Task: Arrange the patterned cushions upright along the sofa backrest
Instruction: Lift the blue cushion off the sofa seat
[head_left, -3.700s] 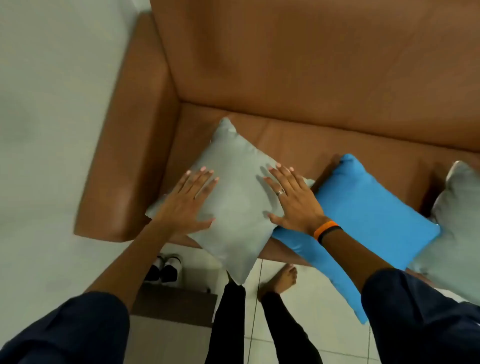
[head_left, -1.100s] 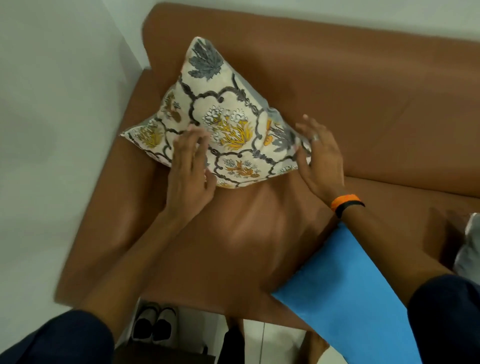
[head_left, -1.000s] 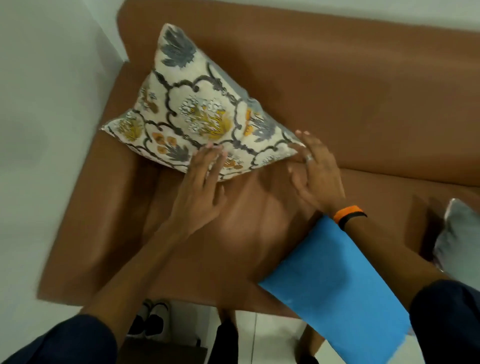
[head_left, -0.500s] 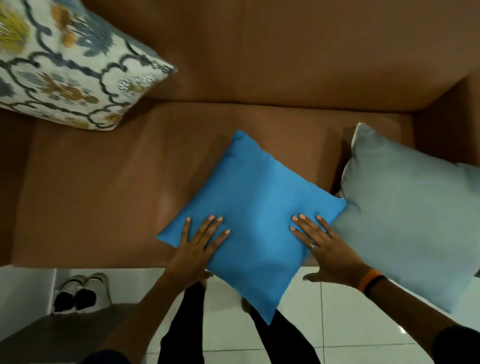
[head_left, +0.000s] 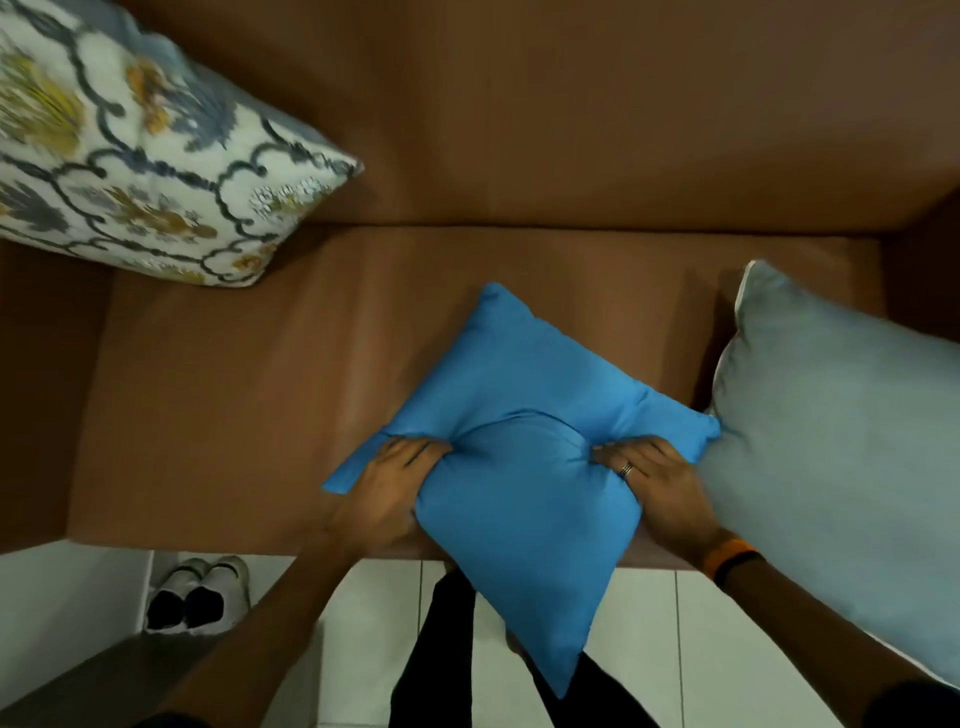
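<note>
Head view: looks straight down on a brown sofa (head_left: 234, 415), its seat filling the middle and its backrest (head_left: 597, 119) running along the top.
Blue cushion (head_left: 519, 483): lies flat and turned like a diamond at the front edge of the seat, right of the middle; its near corner hangs past the front edge over the tiled floor (head_left: 374, 623), and its far corner points toward the backrest without reaching it.
Left hand (head_left: 387, 491): fingers curled and dug into the blue cushion's left side, bunching the fabric into folds; it has a firm pinch on the cover.
Right hand (head_left: 657, 486): closed the same way on the cushion's right side, with a ring on one finger and an orange and black band (head_left: 730, 564) at the wrist; the fabric puckers between the two hands.
Patterned cushion (head_left: 135, 156): cream with grey scrollwork and yellow flowers, in the seat's far left corner, leaning against the backrest; part of it runs out of view at the left.
Grey cushion (head_left: 841, 457): lies at the right end of the seat, its near part hanging past the front edge; its left edge touches the blue cushion's right corner.
Floor: a pair of white and black shoes (head_left: 195, 595) stands by the sofa's front left corner, and the person's dark trouser legs (head_left: 441, 654) show under the blue cushion.
</note>
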